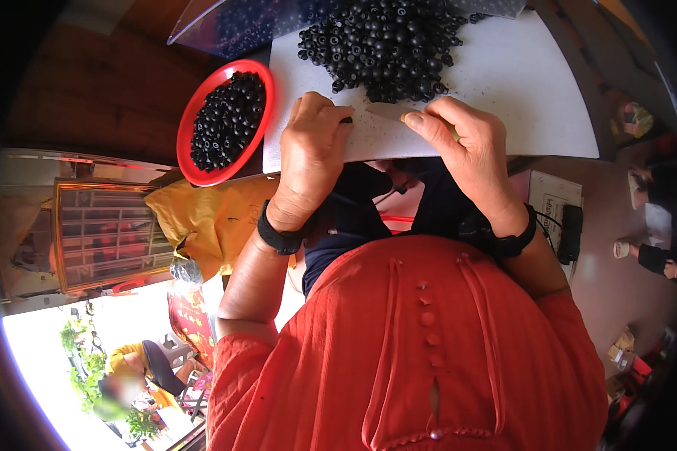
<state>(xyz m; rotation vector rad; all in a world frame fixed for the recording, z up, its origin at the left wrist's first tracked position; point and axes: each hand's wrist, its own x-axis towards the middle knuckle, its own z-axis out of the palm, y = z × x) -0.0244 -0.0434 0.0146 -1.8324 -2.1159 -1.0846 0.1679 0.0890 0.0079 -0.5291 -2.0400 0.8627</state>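
In my left hand [311, 144], thumb and fingers pinch one small black part [346, 120], mostly hidden by the fingertips. My right hand [470, 143] is closed round a small knife, its thumb along the handle. The knife's blade [386, 111] points left, toward the pinched part but apart from it. Both hands are over the near edge of a white board [526, 90]. Just beyond them lies a heap of small round black parts [384, 45], some showing a hole. Left of my left hand, a red oval basin [184, 128] holds many more of these parts.
A clear plastic bin [226, 26] stands at the far left of the board. Below the basin hangs a yellow bag [210, 218]. A white box [557, 199] is under the board's right side. People sit at the lower left and the right edge.
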